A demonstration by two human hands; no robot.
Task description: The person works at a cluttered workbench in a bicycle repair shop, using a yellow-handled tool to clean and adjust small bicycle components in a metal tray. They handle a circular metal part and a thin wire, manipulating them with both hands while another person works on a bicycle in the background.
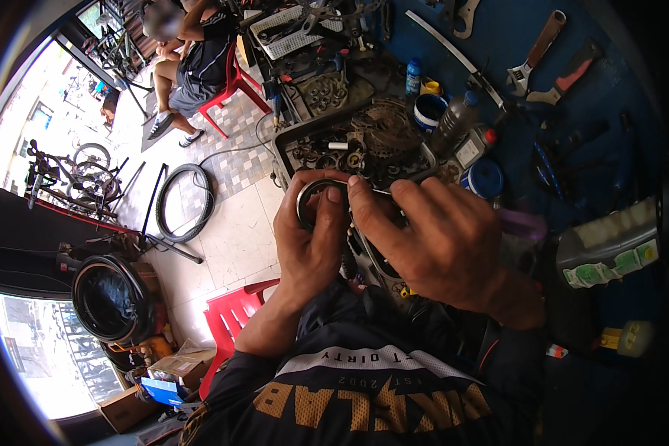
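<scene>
A thin metal ring (302,201), which looks like a bearing or lock ring, sits in my left hand (314,241). The left thumb presses inside it and the index finger curls around its far side. My right hand (442,241) is close beside it, its index fingertip at the ring's right edge. Its other fingers are curled, and a slim shiny piece (381,193) shows between them, mostly hidden, so its kind is unclear. Both hands are above the near edge of a dark parts tray (281,152).
Greasy sprockets (386,126) and small parts fill the tray. Bottles, such as a dark one (453,119), and a blue-white tub (483,177) stand to the right. An adjustable wrench (537,56) hangs beyond. A red chair (227,320) and a tyre (186,202) are left; a person sits farther back.
</scene>
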